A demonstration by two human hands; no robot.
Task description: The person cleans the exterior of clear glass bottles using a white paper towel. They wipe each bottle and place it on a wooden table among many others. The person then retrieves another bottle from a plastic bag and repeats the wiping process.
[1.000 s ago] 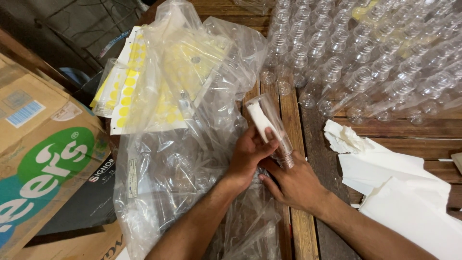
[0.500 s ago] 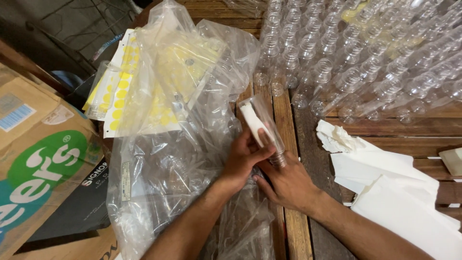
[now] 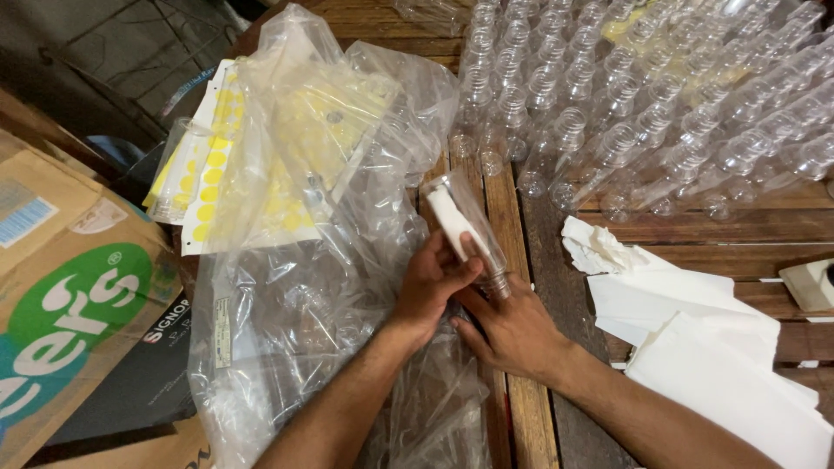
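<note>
Centrally, a clear plastic bottle [image 3: 465, 233] with a white label, tilted toward eleven o'clock: clamped at its threaded neck by the right hand [image 3: 512, 330], label pressed flat by the left hand [image 3: 432, 285]; rows of empty clear bottles [image 3: 643, 95] at one o'clock.

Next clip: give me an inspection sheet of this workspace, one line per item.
Surface: wooden slat table, dark and worn.
Job's things: clear bottle with a white label, lying tilted, neck toward the person; many empty clear bottles stand at upper right.
Clutter: crumpled plastic bags; yellow sticker sheets inside one; white paper strips on the right; cardboard box at left.
Grippers: left hand presses the label, thumb on the bottle; right hand holds it near the neck.
Cables: nothing seen.
Surroundings: dark, dim floor area at upper left; small pale object at right edge, kind unclear.
</note>
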